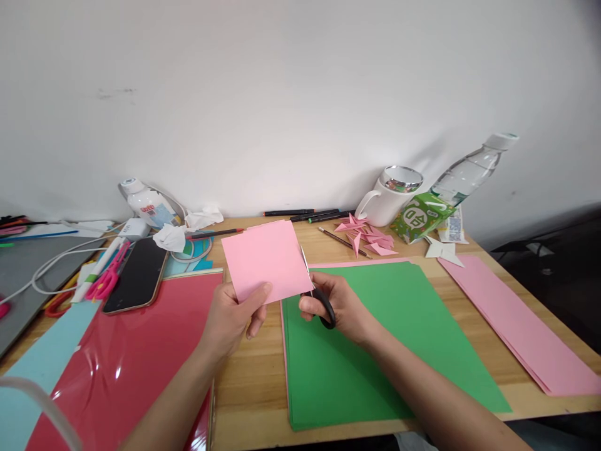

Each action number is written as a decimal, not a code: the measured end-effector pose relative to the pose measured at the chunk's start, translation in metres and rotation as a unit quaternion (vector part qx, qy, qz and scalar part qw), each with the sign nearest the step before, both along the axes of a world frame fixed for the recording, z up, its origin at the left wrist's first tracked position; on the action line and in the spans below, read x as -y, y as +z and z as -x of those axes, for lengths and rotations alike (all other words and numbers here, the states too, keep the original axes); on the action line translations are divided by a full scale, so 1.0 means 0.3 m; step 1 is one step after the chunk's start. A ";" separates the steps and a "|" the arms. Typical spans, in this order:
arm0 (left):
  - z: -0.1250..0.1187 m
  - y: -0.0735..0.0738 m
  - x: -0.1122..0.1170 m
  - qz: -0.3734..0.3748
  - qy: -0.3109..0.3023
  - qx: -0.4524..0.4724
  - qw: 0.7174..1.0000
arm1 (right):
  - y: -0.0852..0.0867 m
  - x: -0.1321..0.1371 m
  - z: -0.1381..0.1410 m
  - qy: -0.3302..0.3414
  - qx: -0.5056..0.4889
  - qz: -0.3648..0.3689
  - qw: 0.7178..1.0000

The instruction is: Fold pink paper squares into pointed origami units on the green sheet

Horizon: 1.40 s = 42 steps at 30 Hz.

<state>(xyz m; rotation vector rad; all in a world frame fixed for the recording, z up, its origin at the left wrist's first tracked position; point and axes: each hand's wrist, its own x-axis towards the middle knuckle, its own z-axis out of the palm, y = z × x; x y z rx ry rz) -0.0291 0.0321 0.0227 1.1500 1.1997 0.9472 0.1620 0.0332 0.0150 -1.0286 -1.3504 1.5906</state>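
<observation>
My left hand (232,316) pinches the lower edge of a pink paper sheet (265,260) and holds it up above the wooden table (253,376). My right hand (335,307) is closed on black-handled scissors (322,300), whose blades meet the right edge of the pink sheet. Under my right hand lies a stack of green paper (389,338).
A glossy red sheet (126,369) and a light blue strip (47,363) lie at left, with a phone (136,275) and pink scissors (107,279). Behind stand a white mug (392,197), a water bottle (469,172), folded pink pieces (369,238), pens (305,215). Pink strips (521,322) lie at right.
</observation>
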 end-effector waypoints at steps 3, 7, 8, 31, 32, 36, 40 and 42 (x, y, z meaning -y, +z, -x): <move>0.004 -0.004 0.001 -0.005 -0.001 -0.002 1.000 | 0.000 0.001 0.003 -0.001 -0.003 0.004 1.000; 0.001 -0.001 -0.002 -0.005 -0.001 -0.009 1.000 | 0.001 0.002 0.005 -0.012 0.013 0.005 1.000; -0.001 0.001 -0.002 -0.005 -0.002 -0.006 1.000 | 0.000 0.001 0.004 -0.029 0.017 0.002 0.999; -0.032 0.009 0.003 -0.062 -0.027 -0.016 0.998 | -0.002 -0.019 0.000 -0.243 0.019 -0.128 0.961; -0.028 0.012 0.000 -0.085 -0.003 -0.013 0.996 | 0.000 -0.021 -0.005 -0.246 0.029 -0.140 0.959; 0.003 0.017 -0.023 -0.132 0.109 0.032 0.985 | 0.006 -0.035 -0.030 -0.206 0.062 -0.172 0.961; 0.013 0.013 -0.030 -0.102 0.100 0.009 0.990 | 0.002 -0.042 -0.045 -0.209 0.062 -0.151 0.964; 0.007 0.012 -0.024 -0.072 0.038 -0.008 0.997 | -0.001 -0.041 -0.046 -0.250 0.061 -0.133 0.957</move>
